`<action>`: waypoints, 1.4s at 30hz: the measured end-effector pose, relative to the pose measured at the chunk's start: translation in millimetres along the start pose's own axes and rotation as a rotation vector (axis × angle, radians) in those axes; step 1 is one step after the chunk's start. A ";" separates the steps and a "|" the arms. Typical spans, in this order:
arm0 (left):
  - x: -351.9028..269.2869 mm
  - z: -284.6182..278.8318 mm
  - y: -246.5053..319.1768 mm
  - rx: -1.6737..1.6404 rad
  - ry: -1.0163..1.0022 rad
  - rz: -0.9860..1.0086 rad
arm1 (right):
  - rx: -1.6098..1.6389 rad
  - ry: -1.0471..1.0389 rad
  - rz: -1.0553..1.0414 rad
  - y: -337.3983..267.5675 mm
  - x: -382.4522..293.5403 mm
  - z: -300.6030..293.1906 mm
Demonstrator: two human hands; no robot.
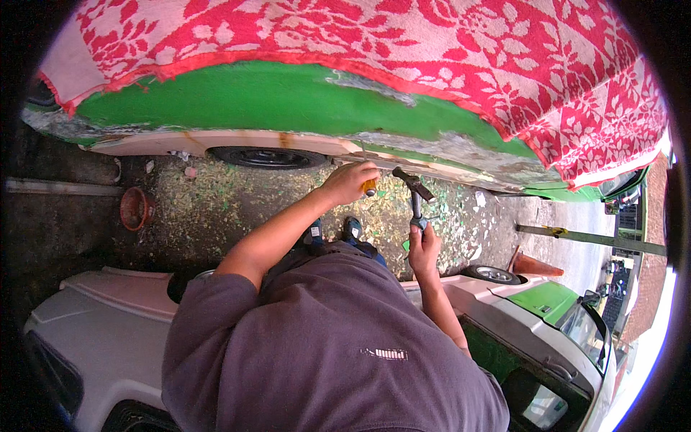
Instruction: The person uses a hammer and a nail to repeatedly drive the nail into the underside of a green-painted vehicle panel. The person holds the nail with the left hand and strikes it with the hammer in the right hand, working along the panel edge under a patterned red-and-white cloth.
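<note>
My left hand [352, 182] is closed around the amber handle of a screwdriver-like tool [369, 187]; its thin shaft points up to the lower edge of a green car body [243, 102]. The exact contact of its tip cannot be told. My right hand [424, 248] grips the handle of a hammer [414, 186], whose metal head is raised just right of the amber handle, apart from it. Grey scraped patches and rust stains mark the car's lower side. A red and white floral towel [378, 32] is draped over the upper part of the car.
Paint flakes litter the ground [216, 205]. A brown plastic pot [135, 209] stands at the left. Behind me is a second vehicle [102, 329] with an open door window area. An orange traffic cone [537, 265] and a metal post [588, 238] are at the right.
</note>
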State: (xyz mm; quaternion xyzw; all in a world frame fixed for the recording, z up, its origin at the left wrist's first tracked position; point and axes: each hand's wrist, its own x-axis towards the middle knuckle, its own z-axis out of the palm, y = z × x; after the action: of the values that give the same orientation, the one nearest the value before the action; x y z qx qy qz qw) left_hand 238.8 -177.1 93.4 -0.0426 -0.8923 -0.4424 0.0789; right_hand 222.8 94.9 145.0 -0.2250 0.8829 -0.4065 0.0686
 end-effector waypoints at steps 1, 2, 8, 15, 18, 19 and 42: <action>0.4 1.1 -0.4 0.014 -0.013 -0.004 | 0.006 0.008 0.000 0.5 -1.0 -0.5; 1.9 3.2 -3.3 0.020 -0.026 0.005 | 0.011 0.016 0.001 1.1 -2.4 -1.2; 8.1 10.5 -7.6 0.104 -0.092 0.021 | -0.030 0.027 0.013 3.2 -13.1 -7.5; 12.0 20.2 -41.4 0.122 -0.122 -0.061 | -0.104 -0.014 -0.010 25.5 -24.1 -11.0; 13.2 15.5 -35.8 0.151 -0.123 -0.021 | -0.134 -0.024 -0.026 41.4 -30.9 -12.9; 12.7 15.5 -32.6 0.205 -0.153 0.012 | -0.119 -0.032 -0.008 42.7 -31.7 -14.5; 89.0 67.5 -0.3 0.279 -0.449 0.121 | -0.119 -0.047 0.057 84.1 -5.4 -71.5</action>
State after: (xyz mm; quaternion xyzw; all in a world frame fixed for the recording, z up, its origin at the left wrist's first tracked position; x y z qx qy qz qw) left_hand 144.2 -123.0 68.8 -0.1817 -0.9356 -0.2891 -0.0893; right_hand 177.2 194.3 128.8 -0.2131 0.9096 -0.3458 0.0875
